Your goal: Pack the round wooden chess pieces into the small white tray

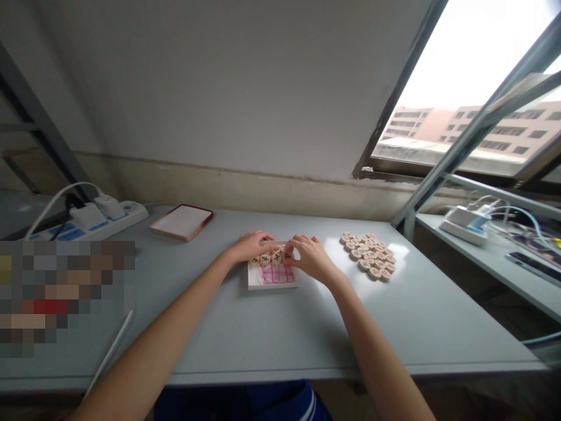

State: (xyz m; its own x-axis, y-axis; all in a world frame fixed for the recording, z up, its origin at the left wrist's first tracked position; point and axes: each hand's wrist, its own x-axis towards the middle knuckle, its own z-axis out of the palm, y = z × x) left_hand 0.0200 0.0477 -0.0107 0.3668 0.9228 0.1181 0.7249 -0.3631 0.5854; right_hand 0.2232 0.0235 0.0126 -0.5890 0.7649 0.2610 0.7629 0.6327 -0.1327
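A small white box (273, 286) lies on the desk in front of me, its floor marked with pink grid lines. Wooden xiangqi pieces with dark characters (265, 259) stand in rows in its far half. My left hand (250, 246) reaches over the far left corner, fingers stretched across the pieces and partly hidden. At the right side, my right hand (310, 257) has its thumb and bent fingers around a xiangqi piece (287, 256) at the end of the front row. Both hands cover part of the box's far edge.
A cluster of xiangqi pieces with reddish characters (370, 254) lies flat on the desk at right. The box lid (182, 222) rests at back left, near a power strip (109, 219). A white pen (109, 351) lies front left. Metal posts (409, 213) rise beside the desk.
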